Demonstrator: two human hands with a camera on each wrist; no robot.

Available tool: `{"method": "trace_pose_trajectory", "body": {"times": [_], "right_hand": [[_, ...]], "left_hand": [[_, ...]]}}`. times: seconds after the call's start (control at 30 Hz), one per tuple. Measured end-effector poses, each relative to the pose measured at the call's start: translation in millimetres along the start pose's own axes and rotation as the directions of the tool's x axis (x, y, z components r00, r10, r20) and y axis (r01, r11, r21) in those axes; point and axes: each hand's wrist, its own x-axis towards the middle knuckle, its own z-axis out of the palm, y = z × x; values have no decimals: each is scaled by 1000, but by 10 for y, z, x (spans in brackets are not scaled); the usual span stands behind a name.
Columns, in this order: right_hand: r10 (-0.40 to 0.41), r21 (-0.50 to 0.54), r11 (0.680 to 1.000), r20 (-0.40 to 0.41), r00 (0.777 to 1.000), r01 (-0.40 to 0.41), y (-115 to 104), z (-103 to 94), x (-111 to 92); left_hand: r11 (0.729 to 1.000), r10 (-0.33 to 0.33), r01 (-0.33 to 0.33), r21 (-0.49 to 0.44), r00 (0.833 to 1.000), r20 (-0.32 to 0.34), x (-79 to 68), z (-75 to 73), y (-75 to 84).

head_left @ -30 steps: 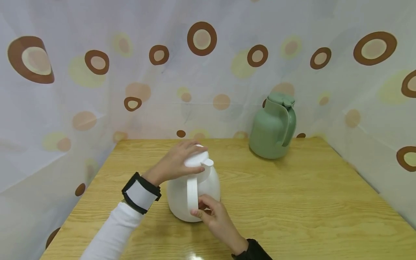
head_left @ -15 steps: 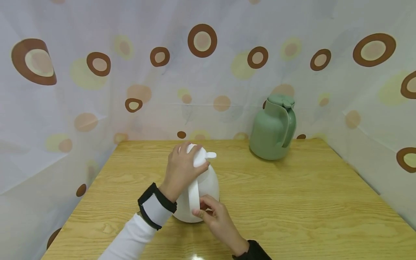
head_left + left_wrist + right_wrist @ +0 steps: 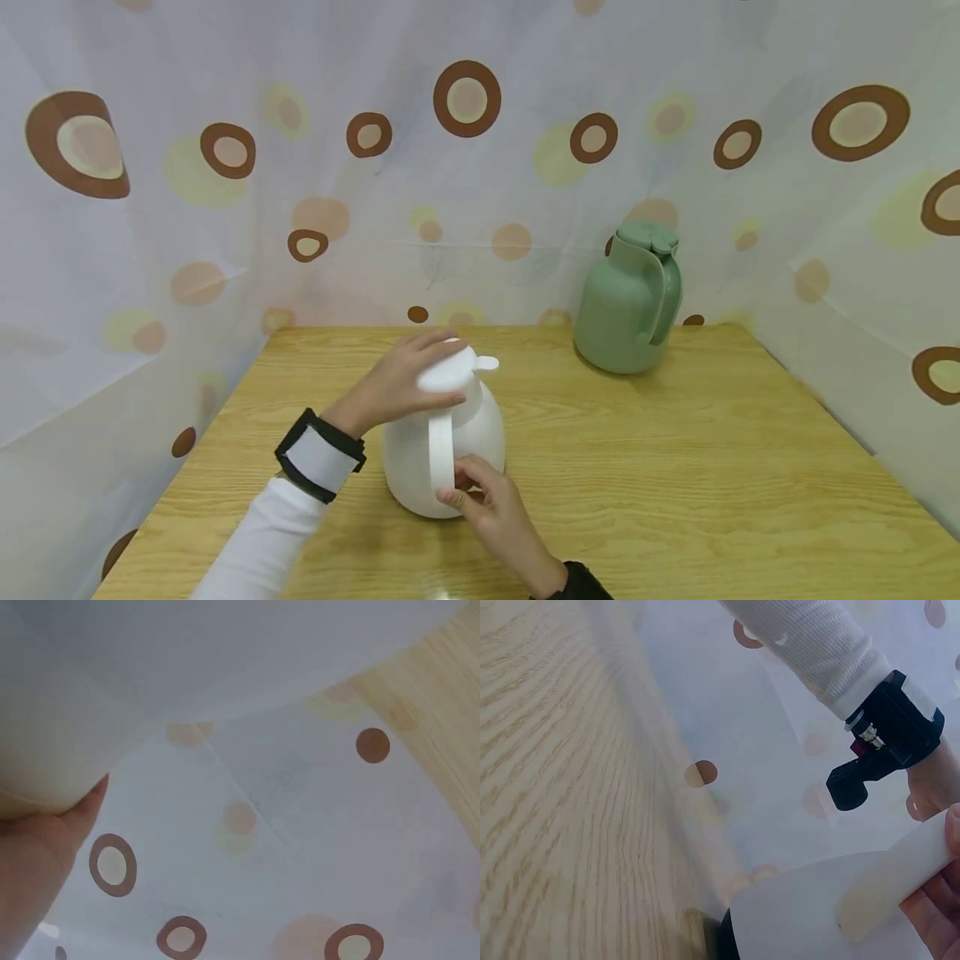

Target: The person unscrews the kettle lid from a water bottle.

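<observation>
A white thermos jug [image 3: 482, 437] stands on the wooden table, its handle [image 3: 441, 454] towards me. My left hand [image 3: 390, 383] grips its round white lid [image 3: 444, 372], thumb on the near side and fingers across the far side. A small tab [image 3: 486, 363] on the lid points right. Low on the handle, my right hand [image 3: 501, 515] pinches it between thumb and fingers. The right wrist view shows that grip close up, with the fingers [image 3: 934, 915] behind the handle [image 3: 892, 881]. In the left wrist view the jug's pale body [image 3: 247, 652] fills the top.
A green thermos jug [image 3: 622, 312] stands at the back right of the wooden table [image 3: 675, 483], near the far edge. Behind and beside the table hangs a white curtain [image 3: 517, 192] printed with brown and yellow circles.
The lid's tab has swung round to point right. My left hand turned with the lid, then came back round to its earlier angle while the tab stayed. The right hand kept the handle.
</observation>
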Motion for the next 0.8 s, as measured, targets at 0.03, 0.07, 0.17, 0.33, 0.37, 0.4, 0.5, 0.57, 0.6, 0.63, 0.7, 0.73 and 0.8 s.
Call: {"method": "trace_pose_trajectory", "body": {"times": [0.03,0.07,0.17,0.33,0.37,0.4,0.5,0.57,0.6,0.63,0.7,0.73,0.8], "right_hand": [[-10,0,1000,-4,1000,10,0,9,-6],[-23,-3,1000,-9,1000,23,-2,17,-9],[-48,-14,999,-22,999,48,-8,34,-6],[-17,-5,1000,-26,1000,17,-11,37,2],[-5,0,1000,-23,1000,5,-11,32,3],[3,5,1000,-18,1000,-2,-10,29,5],[10,18,1000,-3,1000,-10,-1,25,8],[6,18,1000,0,1000,-6,6,24,8],[1,16,1000,0,1000,-1,8,24,7],[-2,12,1000,-2,1000,2,11,23,7],[-9,4,1000,-9,1000,9,9,21,4],[-7,4,1000,-10,1000,7,8,20,1],[-12,2,1000,-15,1000,13,9,17,-9]], "left_hand": [[1000,-9,10,11,1000,-21,-8,20,17],[999,-22,23,28,999,-46,-12,40,42],[990,-84,97,105,989,-123,-13,110,140],[933,-140,206,294,963,-228,2,226,306],[917,-138,217,333,960,-245,6,241,327],[901,-133,225,371,957,-258,9,251,344],[869,-126,237,435,955,-268,7,247,360],[870,-120,216,443,965,-234,1,207,342],[878,-106,189,439,973,-207,-1,180,320],[895,-81,150,419,981,-178,-3,150,288],[931,2,42,364,993,-121,-11,91,207],[946,57,-24,324,994,-93,-14,64,163],[962,160,-142,234,985,-60,-27,35,76]]}}
